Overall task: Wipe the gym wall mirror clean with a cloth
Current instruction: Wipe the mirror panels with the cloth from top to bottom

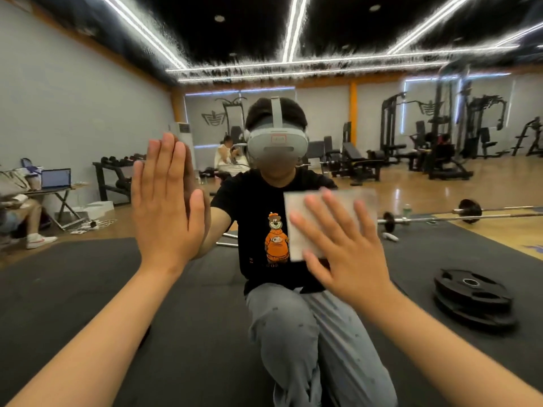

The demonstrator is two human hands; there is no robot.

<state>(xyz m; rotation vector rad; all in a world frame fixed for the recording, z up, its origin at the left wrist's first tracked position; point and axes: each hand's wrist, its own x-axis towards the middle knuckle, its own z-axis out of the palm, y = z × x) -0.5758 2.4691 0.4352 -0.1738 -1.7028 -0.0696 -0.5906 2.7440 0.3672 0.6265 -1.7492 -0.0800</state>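
White cloth (298, 242) centre-right under spread right hand (349, 259); left hand (169, 207) flat, released, on mirror (88, 113); advise even pressure, overlapping strokes.

On my feed, bare forearms (97, 333) led from the lower corners to the left hand (167, 207) and right hand (349, 257). At centre frame I saw reflected a grey headset (277, 145) with a pale top strap (276, 113), a black short-sleeved T-shirt (252, 207) printed with an orange bear (276, 239), and grey trousers (293, 333) flecked with small dark marks.
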